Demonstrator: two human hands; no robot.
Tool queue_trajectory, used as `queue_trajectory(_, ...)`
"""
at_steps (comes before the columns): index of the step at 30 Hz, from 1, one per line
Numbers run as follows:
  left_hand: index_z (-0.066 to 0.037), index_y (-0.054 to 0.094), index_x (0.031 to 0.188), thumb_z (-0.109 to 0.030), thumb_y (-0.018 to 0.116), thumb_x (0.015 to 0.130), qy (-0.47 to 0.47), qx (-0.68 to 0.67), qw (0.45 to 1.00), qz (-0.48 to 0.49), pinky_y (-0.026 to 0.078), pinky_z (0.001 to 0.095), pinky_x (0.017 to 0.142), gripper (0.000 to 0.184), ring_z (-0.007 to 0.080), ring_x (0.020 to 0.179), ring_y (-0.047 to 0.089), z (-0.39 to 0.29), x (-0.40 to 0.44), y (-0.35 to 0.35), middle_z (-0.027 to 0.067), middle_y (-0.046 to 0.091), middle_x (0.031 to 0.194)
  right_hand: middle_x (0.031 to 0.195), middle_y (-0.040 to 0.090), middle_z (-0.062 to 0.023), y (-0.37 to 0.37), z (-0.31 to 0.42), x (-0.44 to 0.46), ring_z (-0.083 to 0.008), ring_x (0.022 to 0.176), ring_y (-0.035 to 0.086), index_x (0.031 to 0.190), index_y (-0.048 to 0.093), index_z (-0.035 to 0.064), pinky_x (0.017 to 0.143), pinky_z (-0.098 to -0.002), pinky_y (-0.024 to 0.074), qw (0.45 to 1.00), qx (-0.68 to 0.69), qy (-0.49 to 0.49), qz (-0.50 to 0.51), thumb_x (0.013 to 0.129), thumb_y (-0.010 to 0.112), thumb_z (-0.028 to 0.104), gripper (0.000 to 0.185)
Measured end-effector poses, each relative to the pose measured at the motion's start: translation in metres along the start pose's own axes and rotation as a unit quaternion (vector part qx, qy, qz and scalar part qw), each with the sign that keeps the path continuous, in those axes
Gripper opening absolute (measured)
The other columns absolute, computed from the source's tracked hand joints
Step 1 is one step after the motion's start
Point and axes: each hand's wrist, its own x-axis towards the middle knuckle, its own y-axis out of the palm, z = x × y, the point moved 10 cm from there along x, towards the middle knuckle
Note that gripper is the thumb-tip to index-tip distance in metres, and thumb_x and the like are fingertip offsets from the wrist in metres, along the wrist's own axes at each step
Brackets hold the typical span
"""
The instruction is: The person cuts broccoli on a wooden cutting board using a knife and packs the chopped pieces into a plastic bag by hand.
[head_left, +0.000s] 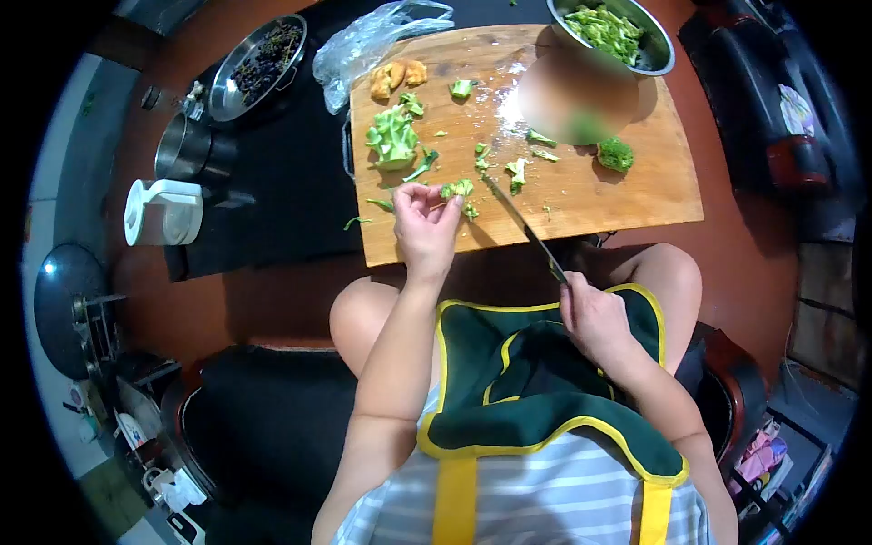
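Hands (425, 229) (595, 318) grip: left pinching a vegetable piece (457, 189), right clenching a partly hidden knife (527, 229).

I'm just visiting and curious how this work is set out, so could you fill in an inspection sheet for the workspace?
Surface: wooden board, scattered with scraps; one area is blurred.
Job's things: knife, its tip over the board; light-green stalk at the board's left; metal bowl holding cut greens.
Clutter: crumpled plastic bag at the board's top left; dish of dark fruit, metal pot and white jug farther left.
Grip: left hand pinches a green piece; right hand holds the knife by its handle.
Cables: nothing clearly seen.
Surroundings: reddish floor, black seats.
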Motion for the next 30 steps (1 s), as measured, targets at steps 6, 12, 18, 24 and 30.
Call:
queue_trajectory(6, -0.002, 0.039, 0.11, 0.003, 0.068, 0.078, -0.009, 0.105, 0.994, -0.009, 0.051, 0.0228, 0.074, 0.043, 0.0129, 0.083, 0.059, 0.015, 0.009, 0.009, 0.0103, 0.057, 0.094, 0.062, 0.059, -0.0159, 0.018, -0.003, 0.005, -0.0328, 0.053, 0.06, 0.091, 0.047, 0.0035, 0.047, -0.0431, 0.0478, 0.999, -0.029, -0.017, 0.031, 0.088, 0.05, 0.016, 0.013)
queue_trajectory(12, -0.003, 0.039, 0.104, 0.0, 0.069, 0.075, 0.005, 0.196, 0.98, -0.031, 0.052, 0.0257, 0.066, 0.041, 0.0139, 0.073, 0.062, 0.01, 0.011, 0.014, 0.0093, 0.061, 0.084, 0.064, 0.06, -0.0182, 0.028, -0.004, 0.011, -0.0337, 0.057, 0.062, 0.087, 0.046, 0.0019, 0.049, -0.0434, 0.0491, 0.993, -0.061, 0.018, 0.102, 0.084, 0.051, 0.012, 0.012)
queue_trajectory(18, -0.004, 0.039, 0.099, -0.001, 0.069, 0.074, 0.027, 0.274, 0.961, -0.013, 0.051, 0.029, 0.063, 0.04, 0.0158, 0.067, 0.062, 0.008, 0.017, 0.017, 0.0086, 0.061, 0.08, 0.066, 0.062, -0.0222, 0.023, 0.0, 0.021, -0.0372, 0.063, 0.063, 0.084, 0.048, -0.0005, 0.057, -0.0468, 0.0502, 0.989, -0.032, 0.021, 0.143, 0.083, 0.051, 0.011, 0.012)
queue_trajectory(24, -0.004, 0.037, 0.097, -0.002, 0.073, 0.073, 0.009, 0.311, 0.95, 0.004, 0.051, 0.0238, 0.064, 0.044, 0.0099, 0.068, 0.059, 0.006, 0.022, 0.016, 0.0058, 0.06, 0.078, 0.067, 0.061, -0.0239, 0.021, -0.006, 0.038, -0.0386, 0.066, 0.063, 0.083, 0.05, -0.0021, 0.061, -0.0478, 0.0502, 0.985, -0.027, 0.023, 0.171, 0.082, 0.051, 0.012, 0.014)
queue_trajectory(30, -0.007, 0.033, 0.098, 0.007, 0.063, 0.076, 0.02, 0.087, 0.996, 0.028, 0.047, 0.0247, 0.071, 0.039, 0.0117, 0.08, 0.057, 0.007, 0.015, 0.006, 0.0077, 0.057, 0.087, 0.083, 0.061, -0.0277, 0.032, -0.023, 0.06, -0.044, 0.081, 0.059, 0.089, 0.058, -0.0014, 0.074, -0.051, 0.0475, 0.97, 0.107, 0.071, 0.209, 0.089, 0.044, 0.024, 0.029)
